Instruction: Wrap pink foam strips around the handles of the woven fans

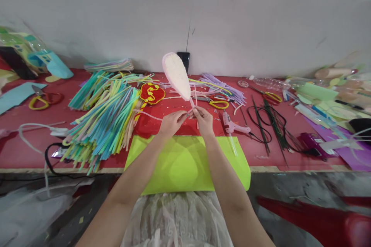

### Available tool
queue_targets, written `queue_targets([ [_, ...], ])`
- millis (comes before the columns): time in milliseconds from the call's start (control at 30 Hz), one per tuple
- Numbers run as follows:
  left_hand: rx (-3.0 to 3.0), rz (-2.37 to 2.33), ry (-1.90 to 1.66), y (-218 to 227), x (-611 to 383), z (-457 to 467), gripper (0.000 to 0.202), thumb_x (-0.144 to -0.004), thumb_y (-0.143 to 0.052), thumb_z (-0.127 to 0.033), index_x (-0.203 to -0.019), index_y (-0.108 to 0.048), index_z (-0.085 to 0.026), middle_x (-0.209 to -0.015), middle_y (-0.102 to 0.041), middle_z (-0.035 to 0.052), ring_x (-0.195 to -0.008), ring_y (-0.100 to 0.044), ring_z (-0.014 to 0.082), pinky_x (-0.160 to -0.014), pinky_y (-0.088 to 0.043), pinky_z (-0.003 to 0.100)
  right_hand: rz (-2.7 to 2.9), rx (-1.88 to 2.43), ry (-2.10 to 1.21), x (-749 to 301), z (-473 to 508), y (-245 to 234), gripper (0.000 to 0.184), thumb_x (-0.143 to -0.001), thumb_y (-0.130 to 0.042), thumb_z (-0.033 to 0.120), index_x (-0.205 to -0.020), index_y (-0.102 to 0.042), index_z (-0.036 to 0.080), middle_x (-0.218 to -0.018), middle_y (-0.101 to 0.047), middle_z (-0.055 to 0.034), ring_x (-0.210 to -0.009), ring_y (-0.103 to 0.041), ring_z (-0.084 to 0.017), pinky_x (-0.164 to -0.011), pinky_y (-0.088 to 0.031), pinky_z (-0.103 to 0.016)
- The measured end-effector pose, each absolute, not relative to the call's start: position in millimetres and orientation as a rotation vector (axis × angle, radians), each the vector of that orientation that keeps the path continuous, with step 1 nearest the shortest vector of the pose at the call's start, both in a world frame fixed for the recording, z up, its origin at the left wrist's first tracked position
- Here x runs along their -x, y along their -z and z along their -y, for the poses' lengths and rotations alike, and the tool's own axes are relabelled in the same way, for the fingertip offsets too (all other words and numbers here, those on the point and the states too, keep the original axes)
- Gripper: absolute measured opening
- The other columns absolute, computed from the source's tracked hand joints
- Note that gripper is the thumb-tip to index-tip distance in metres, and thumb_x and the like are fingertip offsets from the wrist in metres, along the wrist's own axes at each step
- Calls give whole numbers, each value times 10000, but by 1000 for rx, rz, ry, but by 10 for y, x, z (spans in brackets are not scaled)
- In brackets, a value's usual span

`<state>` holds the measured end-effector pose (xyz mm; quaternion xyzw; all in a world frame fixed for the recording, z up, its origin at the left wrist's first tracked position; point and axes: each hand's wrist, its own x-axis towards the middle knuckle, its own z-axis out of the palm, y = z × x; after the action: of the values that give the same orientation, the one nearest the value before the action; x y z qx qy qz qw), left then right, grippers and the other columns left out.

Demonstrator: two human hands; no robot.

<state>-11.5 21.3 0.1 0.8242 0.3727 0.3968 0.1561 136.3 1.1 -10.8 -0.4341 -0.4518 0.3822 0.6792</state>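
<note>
My right hand [203,120] pinches the pink stem of a cream, pink-edged teardrop shape [176,74], which stands tilted up above the table. Close beside it, my left hand [173,122] has its fingers closed on a pink pipe cleaner [149,115] that trails off to the left. The fingertips of both hands meet at the base of the stem, where they hide part of it. Below my forearms lies a lime-green sheet [185,168] over the table's front edge. A red and yellow pipe-cleaner piece [152,93] rests to the left.
Bundles of coloured pipe cleaners [107,119] cover the left side. Scissors [217,102] and a pink glue gun [233,125] with a black cord lie right of my hands. A phone [183,61] leans at the grey partition [116,19].
</note>
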Motion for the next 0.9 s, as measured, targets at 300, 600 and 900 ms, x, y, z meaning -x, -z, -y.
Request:
queue_targets([
  [300, -1832, -905, -1096, 8, 111, -310, 252, -810, -516, -326, -951, -639, -157, -838, -685, 54, -675, -626, 138, -665, -488, 243, 1175, 995, -913, -1286, 28, 94, 208, -749, -596, 356, -880, -641, 201, -644, -665, 10, -546, -618, -126, -569, -513, -275],
  [600, -1739, -897, -1162, 61, 104, -394, 211, -763, -564, -324, -844, -664, -156, -717, -658, 23, -560, -541, 109, -566, -430, 222, 1230, 1062, -886, -1275, 13, 118, 257, -750, -582, 390, -924, -629, 207, -647, -652, 6, -554, -611, -134, -583, -522, -288],
  [900, -1646, -886, -1180, 58, 79, -381, 179, -753, -562, -287, -834, -661, -161, -796, -679, 35, -694, -604, 135, -674, -470, 248, 1179, 1017, -874, -1243, 28, 104, 267, -748, -597, 348, -974, -601, 207, -647, -659, 11, -549, -615, -132, -582, -507, -278],
])
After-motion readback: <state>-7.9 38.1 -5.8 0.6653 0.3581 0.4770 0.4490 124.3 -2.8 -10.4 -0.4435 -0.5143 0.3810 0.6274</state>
